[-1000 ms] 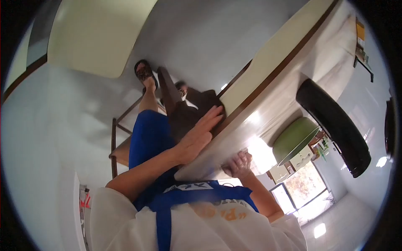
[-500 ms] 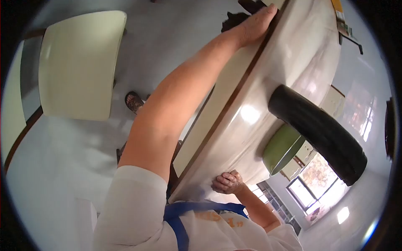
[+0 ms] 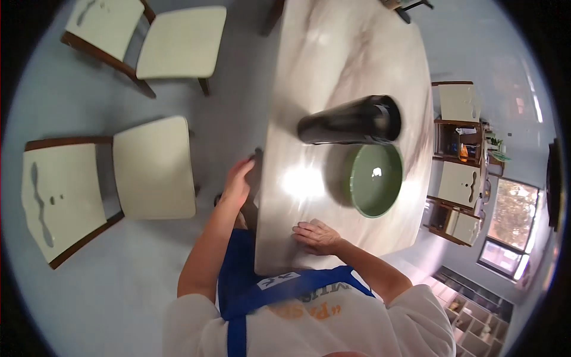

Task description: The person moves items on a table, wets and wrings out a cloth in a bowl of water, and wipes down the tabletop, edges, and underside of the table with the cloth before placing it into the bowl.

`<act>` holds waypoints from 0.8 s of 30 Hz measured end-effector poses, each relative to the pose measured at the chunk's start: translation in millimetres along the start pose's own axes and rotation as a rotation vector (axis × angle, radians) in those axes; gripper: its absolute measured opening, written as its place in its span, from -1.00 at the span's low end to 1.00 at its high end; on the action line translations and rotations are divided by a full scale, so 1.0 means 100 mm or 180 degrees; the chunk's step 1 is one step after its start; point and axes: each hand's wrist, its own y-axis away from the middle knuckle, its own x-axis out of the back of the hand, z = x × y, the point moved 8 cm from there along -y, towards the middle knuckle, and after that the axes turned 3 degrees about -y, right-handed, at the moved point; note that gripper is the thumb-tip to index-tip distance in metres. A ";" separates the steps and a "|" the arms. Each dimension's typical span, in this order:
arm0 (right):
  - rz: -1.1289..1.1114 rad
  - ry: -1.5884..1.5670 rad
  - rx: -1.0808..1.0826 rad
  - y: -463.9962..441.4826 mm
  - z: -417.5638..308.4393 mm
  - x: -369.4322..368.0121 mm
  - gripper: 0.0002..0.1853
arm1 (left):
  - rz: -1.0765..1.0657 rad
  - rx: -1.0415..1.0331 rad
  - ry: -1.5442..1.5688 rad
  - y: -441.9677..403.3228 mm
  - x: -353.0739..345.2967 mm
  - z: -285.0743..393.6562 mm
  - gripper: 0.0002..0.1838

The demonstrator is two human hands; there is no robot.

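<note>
My left hand (image 3: pixel 238 183) is low beside the table's left edge, its fingers closed against a dark object (image 3: pixel 257 159) that I cannot make out. My right hand (image 3: pixel 318 236) lies palm down on the near part of the marbled table (image 3: pixel 339 65), fingers spread a little and holding nothing. Beyond it on the tabletop is a green bowl (image 3: pixel 377 181) with a bright reflection inside. A tall black cylinder (image 3: pixel 351 122) stands beside the bowl, farther from me.
Pale chairs with brown frames, one of them with a broad seat (image 3: pixel 153 169), are to the left. More chairs (image 3: pixel 458 184) line the table's far right side. A window (image 3: pixel 505 226) and a shelf unit (image 3: pixel 476 318) are at the right.
My left arm has drawn back from its far reach along the table edge. My right hand has opened from a curled shape onto the tabletop. The view has turned, showing more chairs.
</note>
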 end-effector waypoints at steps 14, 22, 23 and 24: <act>0.2869 -0.2418 -0.1074 1.25 0.19 1.02 -0.33 | -0.1840 -0.0488 0.0045 2.43 -2.30 -0.13 -0.64; 0.3624 -0.3340 -0.1252 2.17 0.84 1.50 -0.69 | -0.1292 -0.1101 -0.0922 1.63 -3.21 -0.78 -0.68; 0.3791 -0.3219 -0.1410 2.26 0.93 1.52 -0.77 | -0.1137 -0.1134 -0.1210 1.52 -3.23 -0.79 -0.66; 0.3920 -0.3495 -0.1560 2.30 1.07 1.51 -0.79 | -0.0997 -0.1191 -0.1501 1.44 -3.25 -0.79 -0.65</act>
